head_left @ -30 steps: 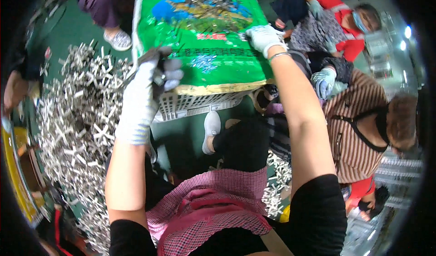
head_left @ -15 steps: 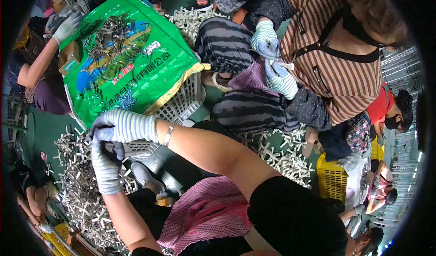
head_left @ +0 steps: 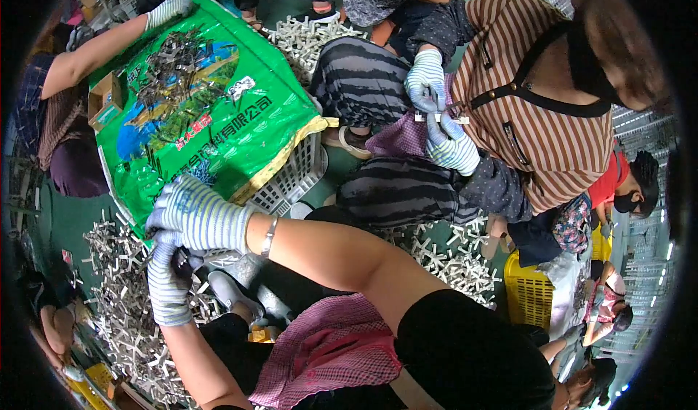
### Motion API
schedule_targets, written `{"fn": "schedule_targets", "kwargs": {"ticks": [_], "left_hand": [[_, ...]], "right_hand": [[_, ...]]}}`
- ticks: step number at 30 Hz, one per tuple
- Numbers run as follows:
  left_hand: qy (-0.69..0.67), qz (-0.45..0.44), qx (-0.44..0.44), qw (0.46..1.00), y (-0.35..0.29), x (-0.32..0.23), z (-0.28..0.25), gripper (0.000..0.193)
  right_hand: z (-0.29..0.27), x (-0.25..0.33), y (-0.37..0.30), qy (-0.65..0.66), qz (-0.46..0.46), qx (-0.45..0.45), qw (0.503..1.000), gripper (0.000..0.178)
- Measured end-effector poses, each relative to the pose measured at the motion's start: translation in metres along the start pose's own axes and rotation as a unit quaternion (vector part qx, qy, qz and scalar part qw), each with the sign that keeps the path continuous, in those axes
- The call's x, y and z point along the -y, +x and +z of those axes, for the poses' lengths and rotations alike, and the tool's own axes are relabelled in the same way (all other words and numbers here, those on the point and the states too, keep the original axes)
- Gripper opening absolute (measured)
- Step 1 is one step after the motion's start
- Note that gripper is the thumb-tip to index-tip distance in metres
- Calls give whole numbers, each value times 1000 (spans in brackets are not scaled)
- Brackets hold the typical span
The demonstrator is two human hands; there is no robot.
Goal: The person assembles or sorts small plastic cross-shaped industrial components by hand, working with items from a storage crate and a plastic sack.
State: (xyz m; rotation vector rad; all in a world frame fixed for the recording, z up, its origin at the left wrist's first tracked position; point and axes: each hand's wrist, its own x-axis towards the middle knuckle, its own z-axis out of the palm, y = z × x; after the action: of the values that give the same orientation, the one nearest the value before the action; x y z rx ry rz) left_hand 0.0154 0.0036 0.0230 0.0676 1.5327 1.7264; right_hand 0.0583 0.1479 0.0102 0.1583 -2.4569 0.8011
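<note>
Both of my hands wear blue-and-white striped knit gloves with dark palms and fingers. My right hand [head_left: 196,212], a silver band [head_left: 270,237] at its wrist, reaches in from the right with its fingers bent down. Just below it, my left hand [head_left: 169,283] points upward, and its closed fingertips touch those of the right. What they grip, if anything, is hidden by the gloves. They meet at the near edge of a green printed sack [head_left: 218,137], on which thin dark strips [head_left: 174,61] are heaped. White cross-shaped pieces [head_left: 131,315] lie piled below and left of my hands.
The sack covers a white slotted basket [head_left: 294,174]. Facing me, a seated co-worker [head_left: 538,97] in striped clothing holds a small white piece [head_left: 445,119]. At the left a co-worker's arm [head_left: 94,50] stretches over the sack. More white pieces [head_left: 454,261] and a yellow crate [head_left: 534,294] are at right.
My joined hands have shifted slightly downward, the right one turning its back further toward view. The co-worker at left has stretched an arm toward the sack's far edge.
</note>
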Motion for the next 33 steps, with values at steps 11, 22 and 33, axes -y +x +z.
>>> {"fn": "schedule_targets", "kwargs": {"ticks": [11,22,33], "left_hand": [[58,67,28,996,-7,-8,-21,21],[99,61,75,990,-18,-20,-32,22],[-86,93,35,991,1,-3,-33,24]], "right_hand": [[6,3,1,74,25,32,996,29],[11,23,8,-24,-7,-2,1000,19],[15,18,6,29,26,-71,997,17]]}}
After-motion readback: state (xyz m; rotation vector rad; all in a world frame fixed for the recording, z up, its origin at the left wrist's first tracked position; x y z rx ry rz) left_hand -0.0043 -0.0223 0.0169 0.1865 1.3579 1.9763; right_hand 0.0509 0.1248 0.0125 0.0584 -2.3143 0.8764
